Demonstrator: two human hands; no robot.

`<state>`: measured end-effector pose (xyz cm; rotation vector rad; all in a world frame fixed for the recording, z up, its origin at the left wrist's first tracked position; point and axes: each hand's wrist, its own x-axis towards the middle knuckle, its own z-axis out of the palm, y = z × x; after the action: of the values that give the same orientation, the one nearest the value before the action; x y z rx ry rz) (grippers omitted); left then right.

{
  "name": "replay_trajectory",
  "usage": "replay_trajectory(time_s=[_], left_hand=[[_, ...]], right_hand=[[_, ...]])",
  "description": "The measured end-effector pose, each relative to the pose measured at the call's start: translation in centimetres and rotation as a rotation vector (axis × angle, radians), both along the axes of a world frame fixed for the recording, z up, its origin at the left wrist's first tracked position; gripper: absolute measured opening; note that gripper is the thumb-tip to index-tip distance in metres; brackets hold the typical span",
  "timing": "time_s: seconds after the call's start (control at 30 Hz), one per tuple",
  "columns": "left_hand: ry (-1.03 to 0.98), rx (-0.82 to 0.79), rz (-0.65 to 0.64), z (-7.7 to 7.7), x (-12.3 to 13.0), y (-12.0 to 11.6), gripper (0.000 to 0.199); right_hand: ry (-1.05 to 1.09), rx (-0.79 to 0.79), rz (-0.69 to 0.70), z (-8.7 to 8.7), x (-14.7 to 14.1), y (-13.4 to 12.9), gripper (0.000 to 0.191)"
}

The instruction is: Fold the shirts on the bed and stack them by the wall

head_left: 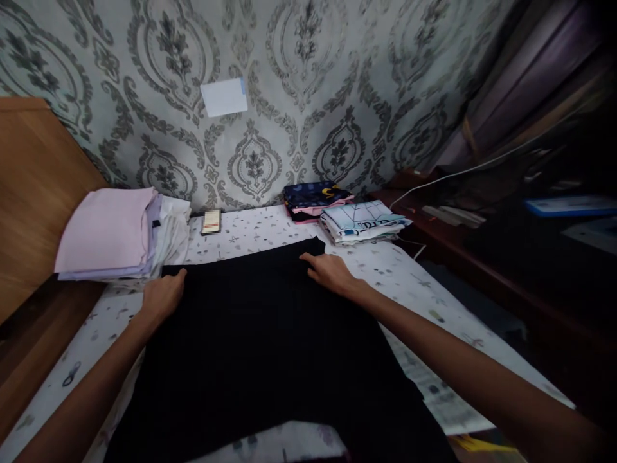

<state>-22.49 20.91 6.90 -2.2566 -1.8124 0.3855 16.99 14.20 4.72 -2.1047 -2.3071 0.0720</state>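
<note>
A black garment is spread flat over the white patterned sheet, its far edge stretched between both hands. At that edge's left corner, my left hand grips the cloth with closed fingers. My right hand pinches the garment near its far right corner. Toward me, the black cloth parts into two sides, with patterned sheet showing between them.
Folded pink and white clothes lie at the left by a wooden board. A small box, a dark folded stack and a white printed stack lie near the wall. A dark red desk stands right.
</note>
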Motion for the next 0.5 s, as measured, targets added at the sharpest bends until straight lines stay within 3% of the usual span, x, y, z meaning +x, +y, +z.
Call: replay_trajectory(time_s=[0.1,0.27,0.33,0.43,0.5], left_hand=[[-0.227,0.047,0.044,0.1,-0.4,1.4,0.035],[-1.173,-0.101,0.344,0.7,-0.1,5.2,0.021],[-1.42,-0.112,0.434,0.6,0.5,6.8,0.021],[-1.442,-0.032,0.412,-0.6,1.2,8.3,0.026],[-1.311,0.056,0.27,-1.8,1.5,8.2,0.033]], right_hand=[[0.062,0.045,-0.08,-0.3,-0.2,1.3,0.041],[0.498,0.2,-0.201,0.6,0.5,6.1,0.038],[0.591,0.3,-0.219,1.0,0.6,8.9,0.038],[0.654,0.419,-0.154,0.3,0.3,12.1,0.048],[0.7,0.442,-0.079,-1.0,-0.4,12.8,0.059]])
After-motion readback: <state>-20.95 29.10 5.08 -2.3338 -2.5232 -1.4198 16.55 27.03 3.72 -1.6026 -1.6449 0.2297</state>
